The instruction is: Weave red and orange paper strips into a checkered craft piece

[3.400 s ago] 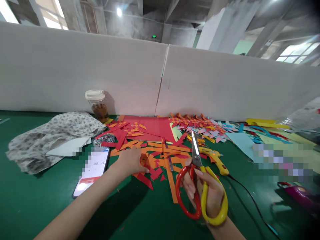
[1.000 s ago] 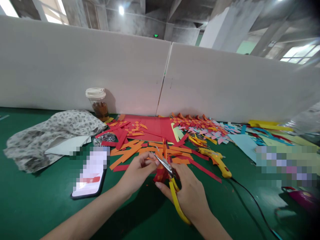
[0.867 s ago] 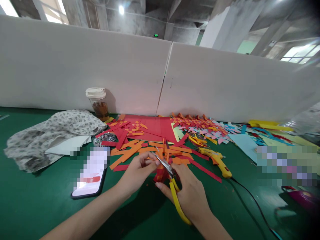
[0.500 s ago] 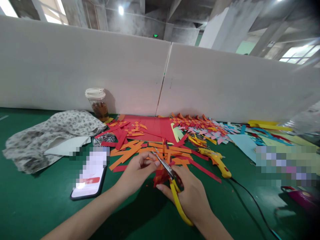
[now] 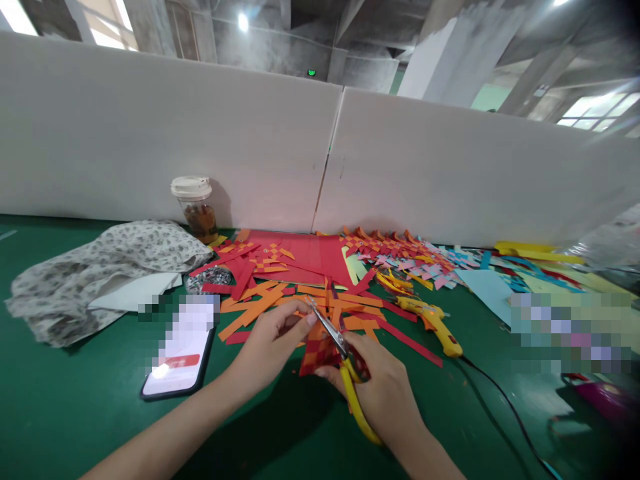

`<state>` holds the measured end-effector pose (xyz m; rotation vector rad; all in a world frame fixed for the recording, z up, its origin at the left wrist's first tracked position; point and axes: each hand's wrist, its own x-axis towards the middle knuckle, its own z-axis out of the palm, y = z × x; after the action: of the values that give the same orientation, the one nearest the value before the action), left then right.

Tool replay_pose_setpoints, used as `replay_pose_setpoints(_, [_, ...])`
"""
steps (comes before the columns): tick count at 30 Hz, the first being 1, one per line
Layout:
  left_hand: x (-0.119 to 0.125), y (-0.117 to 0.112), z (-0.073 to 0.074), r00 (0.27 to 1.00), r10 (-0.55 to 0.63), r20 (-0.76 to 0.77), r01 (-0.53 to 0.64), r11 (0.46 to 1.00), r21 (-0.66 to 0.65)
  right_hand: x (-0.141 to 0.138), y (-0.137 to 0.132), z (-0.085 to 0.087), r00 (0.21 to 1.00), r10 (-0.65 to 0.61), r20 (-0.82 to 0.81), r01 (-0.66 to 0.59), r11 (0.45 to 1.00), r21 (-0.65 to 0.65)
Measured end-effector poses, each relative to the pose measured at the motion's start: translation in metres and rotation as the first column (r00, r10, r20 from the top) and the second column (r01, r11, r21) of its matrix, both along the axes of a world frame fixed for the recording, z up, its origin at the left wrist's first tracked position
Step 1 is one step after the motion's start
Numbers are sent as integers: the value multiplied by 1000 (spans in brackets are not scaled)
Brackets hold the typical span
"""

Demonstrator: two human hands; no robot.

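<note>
My left hand [image 5: 273, 343] pinches a small woven piece of red and orange paper [image 5: 315, 353] just above the green table [image 5: 75, 413]. My right hand [image 5: 387, 393] grips the scissors [image 5: 345, 363] by their yellow and red handles. The blades point up and to the left, and lie against the top edge of the woven piece. Loose orange and red paper strips [image 5: 310, 300] lie right behind both hands.
A phone [image 5: 180, 350] lies left of my left arm. Behind it are a patterned cloth [image 5: 100, 267] and a lidded jar [image 5: 196, 207]. A yellow glue gun [image 5: 433, 323] with a black cord lies to the right. Woven paper pieces [image 5: 400, 253] and coloured sheets line the white partition [image 5: 200, 147].
Earlier my left hand lay on the strips and the scissors stood raised. Now the blades are down at the woven piece, which has tilted so its checkered face shows more.
</note>
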<state>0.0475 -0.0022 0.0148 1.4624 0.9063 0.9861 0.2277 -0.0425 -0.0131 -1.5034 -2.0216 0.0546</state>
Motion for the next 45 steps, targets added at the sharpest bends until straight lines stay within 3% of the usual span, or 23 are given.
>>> replay_pose_setpoints(4, [-4, 0, 1, 989, -2, -150, 19, 993, 113, -1, -1, 1, 1000, 9, -19, -9, 1000, -7])
replay_pose_setpoints(8, [-3, 0, 1, 982, -15, -187, 40, 990, 132, -2, -1, 1, 999, 24, -41, -26, 998, -52])
replay_pose_setpoints(17, [-1, 1, -1, 991, 21, -136, -12, 998, 63, 1, 2, 5, 984, -35, -175, 23, 997, -69])
replay_pose_setpoints(25, [-1, 7, -7, 999, 47, 14, -47, 999, -8, -1, -2, 1, 997, -63, 52, 65, 997, -51])
replay_pose_setpoints(33, [1, 1, -3, 998, -17, 63, 20, 998, -57, -3, -2, -1, 997, -53, 51, 55, 997, -46])
replay_pose_setpoints(45, [3, -2, -3, 999, 27, 35, -25, 999, -32, -3, -4, 0, 999, -33, 36, 34, 999, -22])
